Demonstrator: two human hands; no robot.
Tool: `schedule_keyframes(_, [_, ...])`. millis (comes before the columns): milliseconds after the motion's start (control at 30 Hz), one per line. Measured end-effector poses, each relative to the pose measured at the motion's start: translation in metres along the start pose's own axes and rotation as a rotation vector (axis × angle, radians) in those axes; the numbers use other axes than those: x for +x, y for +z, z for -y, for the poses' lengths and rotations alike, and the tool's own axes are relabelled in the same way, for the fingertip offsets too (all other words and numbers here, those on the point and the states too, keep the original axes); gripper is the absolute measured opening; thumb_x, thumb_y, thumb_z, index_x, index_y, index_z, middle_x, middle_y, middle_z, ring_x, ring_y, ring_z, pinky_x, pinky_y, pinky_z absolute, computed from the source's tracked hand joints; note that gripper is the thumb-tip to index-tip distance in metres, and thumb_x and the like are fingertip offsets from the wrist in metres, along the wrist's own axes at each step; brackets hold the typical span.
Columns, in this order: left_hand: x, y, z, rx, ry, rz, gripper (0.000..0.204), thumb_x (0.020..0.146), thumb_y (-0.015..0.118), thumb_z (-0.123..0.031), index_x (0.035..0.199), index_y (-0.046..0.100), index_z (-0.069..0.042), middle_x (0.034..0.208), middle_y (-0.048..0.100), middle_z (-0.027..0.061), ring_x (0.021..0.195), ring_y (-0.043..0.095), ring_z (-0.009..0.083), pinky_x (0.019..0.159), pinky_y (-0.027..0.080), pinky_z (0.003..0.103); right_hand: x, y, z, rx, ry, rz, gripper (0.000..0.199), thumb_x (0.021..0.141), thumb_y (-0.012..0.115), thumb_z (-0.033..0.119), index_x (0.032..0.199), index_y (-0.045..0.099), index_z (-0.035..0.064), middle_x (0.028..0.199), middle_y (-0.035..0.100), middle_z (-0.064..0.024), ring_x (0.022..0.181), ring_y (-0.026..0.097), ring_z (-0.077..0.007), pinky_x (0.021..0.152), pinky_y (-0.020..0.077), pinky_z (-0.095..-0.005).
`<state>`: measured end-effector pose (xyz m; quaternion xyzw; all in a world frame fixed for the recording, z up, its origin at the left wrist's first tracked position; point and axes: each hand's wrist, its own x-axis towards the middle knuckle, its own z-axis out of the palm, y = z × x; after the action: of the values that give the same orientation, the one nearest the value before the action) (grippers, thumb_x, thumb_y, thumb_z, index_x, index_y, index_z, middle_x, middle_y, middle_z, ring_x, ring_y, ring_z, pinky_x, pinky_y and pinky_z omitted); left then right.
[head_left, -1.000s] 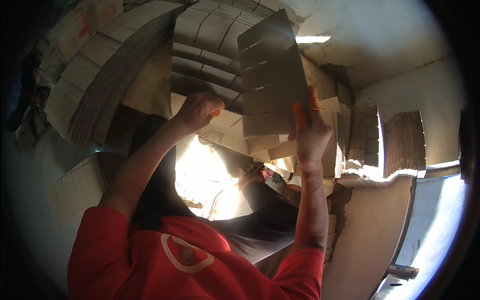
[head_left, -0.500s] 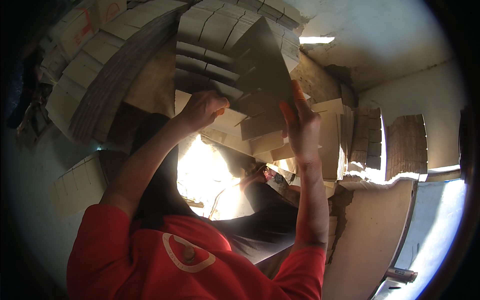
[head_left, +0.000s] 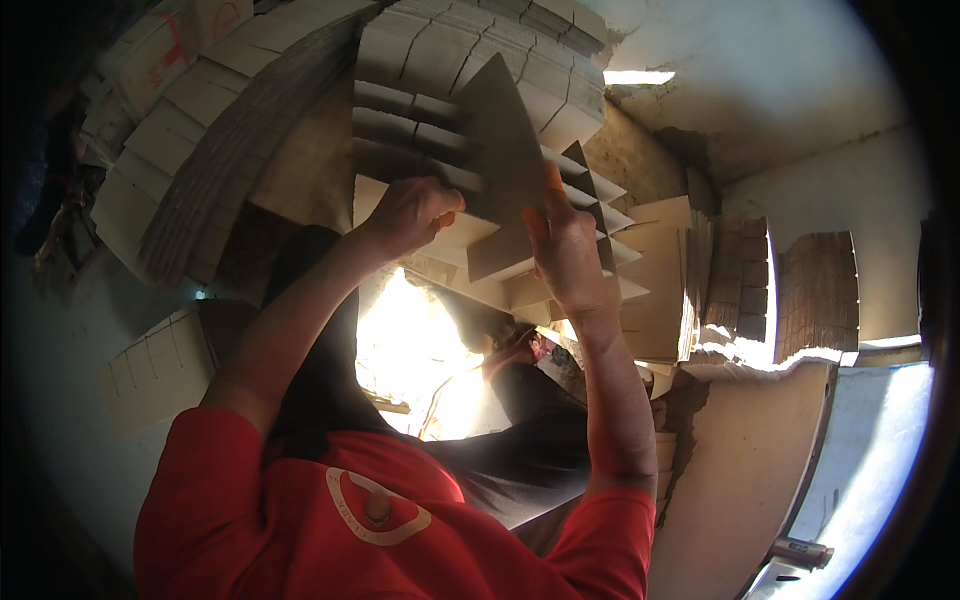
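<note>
Right hand: here it is, the right hand (head_left: 578, 255), thumb and orange-covered fingers closed on the near right edge of a thin, flat, grey-brown cardboard sheet (head_left: 510, 160); a narrow grip, all on one side.
Left hand: the left hand (head_left: 410, 212) sits curled at the front of a grid of crossed, pale cardboard strips (head_left: 390, 130), an orange covering showing at a fingertip; whether it pinches a strip, I cannot tell.
Cardboard sheet: up it stands, tilted, top corner pointing away from the person, its body overlapping the middle of the grid in my view; whether its lower edge touches the strips, I cannot tell.
Crossed strips: their pale ends poke out to the right, just beyond the right hand.
Stacks around: slotted pale cardboard stack (head_left: 480, 45) behind the grid, tall curving cardboard stack (head_left: 255, 140) to the left, brown ridged cardboard bundle (head_left: 817, 295) well off to the right.
Risk at the sheet: pressed down at this slant, it could snag a strip and crease; held by one edge, it might twist.
Risk at the grid: with an insecure left-hand hold, a sideways push could skew those strips.
</note>
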<state>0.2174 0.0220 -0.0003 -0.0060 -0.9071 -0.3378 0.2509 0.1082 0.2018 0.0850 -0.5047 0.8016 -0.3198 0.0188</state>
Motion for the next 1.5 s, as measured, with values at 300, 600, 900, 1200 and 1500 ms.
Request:
schedule_keyframes(300, [0.002, 0.004, -0.002, 0.006, -0.014, 0.004, 0.013, 0.073, 0.065, -0.001, 0.085, 0.065, 0.0, 0.076, 0.063, 0.0136, 0.07, 0.063, 0.0276, 0.063, 0.05, 0.034, -0.009, 0.015, -0.003, -0.189, -0.012, 0.002, 0.077, 0.074, 0.056, -0.005, 0.138, 0.015, -0.0113, 0.065, 0.059, -0.0203, 0.057, 0.061, -0.0338, 0.05, 0.049, -0.0406])
schedule_keyframes(600, [0.003, 0.004, -0.01, 0.047, 0.014, 0.013, 0.012, 0.071, 0.068, -0.001, 0.084, 0.066, -0.001, 0.077, 0.062, 0.0137, 0.069, 0.062, 0.0285, 0.062, 0.049, 0.035, -0.042, 0.033, -0.002, -0.343, -0.025, 0.078, 0.078, 0.078, 0.055, -0.004, 0.142, 0.011, -0.0087, 0.059, 0.056, -0.0177, 0.047, 0.056, -0.0313, 0.046, 0.0452, -0.0383])
schedule_keyframes(900, [0.027, -0.019, -0.019, -0.105, -0.011, -0.002, 0.016, 0.071, 0.072, -0.004, 0.085, 0.066, 0.001, 0.073, 0.061, 0.0145, 0.068, 0.061, 0.0298, 0.063, 0.049, 0.036, -0.044, 0.021, 0.009, -0.375, -0.033, 0.131, 0.086, 0.066, 0.051, -0.009, 0.14, 0.007, -0.0145, 0.063, 0.058, -0.0174, 0.054, 0.059, -0.0303, 0.049, 0.0477, -0.037])
schedule_keyframes(1200, [0.106, -0.02, 0.072, 0.324, -0.033, 0.082, 0.025, 0.074, 0.063, 0.007, 0.097, 0.062, -0.002, 0.087, 0.06, 0.0126, 0.082, 0.058, 0.0242, 0.072, 0.048, 0.034, -0.056, 0.029, 0.016, -0.259, 0.006, 0.037, 0.087, 0.064, 0.051, -0.009, 0.14, 0.009, -0.0141, 0.063, 0.056, -0.0167, 0.054, 0.058, -0.0289, 0.048, 0.0464, -0.0372])
schedule_keyframes(1500, [0.097, -0.006, 0.116, 0.014, 0.026, 0.123, 0.041, 0.072, 0.049, 0.019, 0.105, 0.058, -0.005, 0.1, 0.054, 0.0137, 0.083, 0.057, 0.0242, 0.073, 0.049, 0.033, -0.056, 0.027, 0.009, -0.268, -0.047, 0.069, 0.088, 0.063, 0.053, -0.009, 0.14, 0.012, -0.0131, 0.065, 0.056, -0.018, 0.054, 0.057, -0.0281, 0.049, 0.0466, -0.0371])
